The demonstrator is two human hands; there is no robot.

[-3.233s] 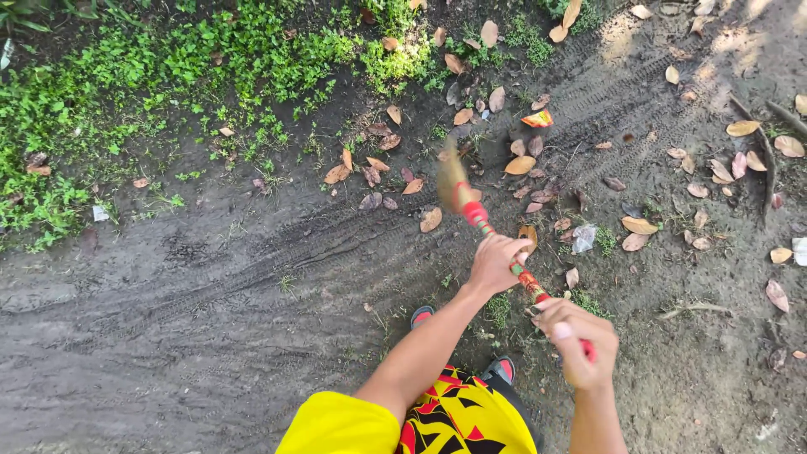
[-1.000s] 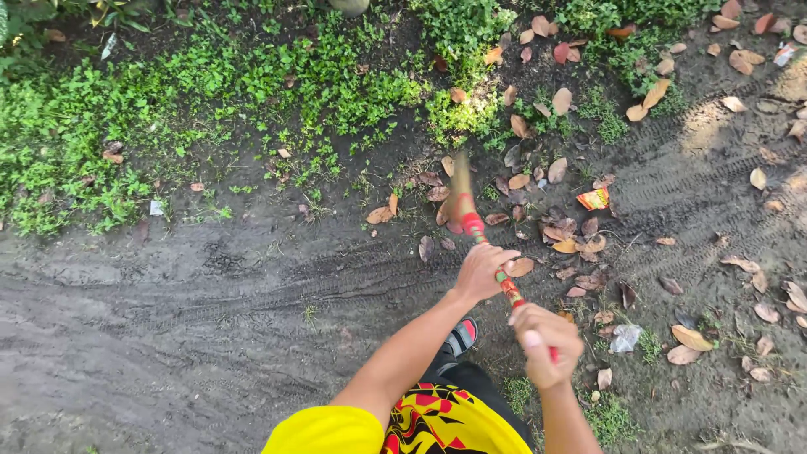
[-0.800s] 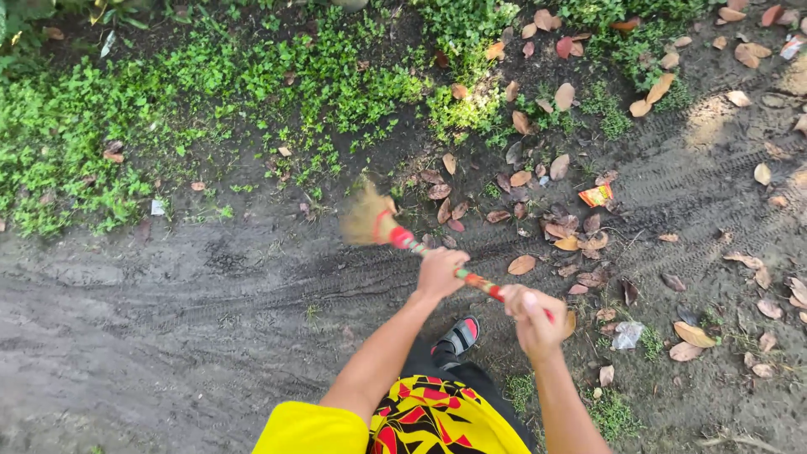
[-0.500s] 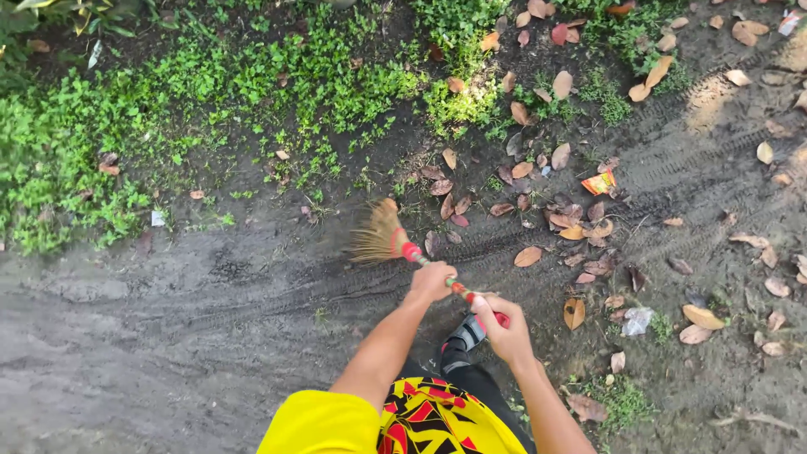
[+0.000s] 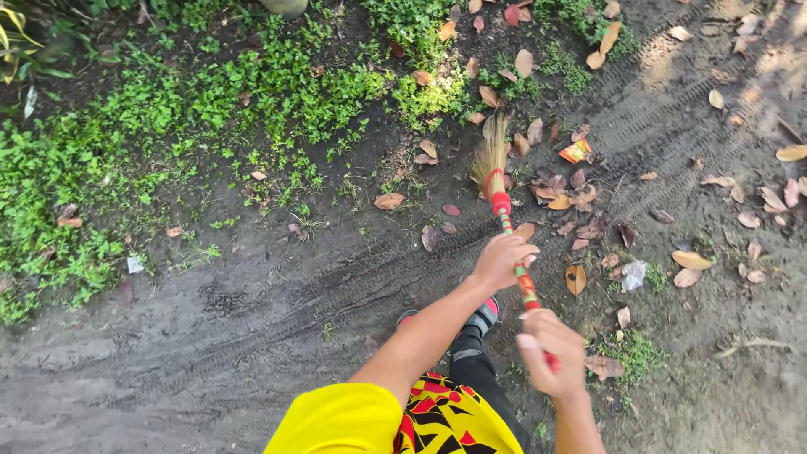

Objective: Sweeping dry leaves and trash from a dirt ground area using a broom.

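Gripping the broom (image 5: 503,212), the left hand (image 5: 502,261) and right hand (image 5: 551,351) are both closed round its handle. Its bristles have swung from left of the orange wrapper (image 5: 576,151) up among the dry leaves (image 5: 561,195) beside it.

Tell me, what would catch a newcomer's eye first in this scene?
Probably the broom, its red-banded handle held in both hands, the left hand higher up the stick and the right hand near its end, with the straw head among dry leaves at the centre. Next, the yellow sleeve at the bottom edge and the green plants upper left, beside dark tyre-marked dirt.
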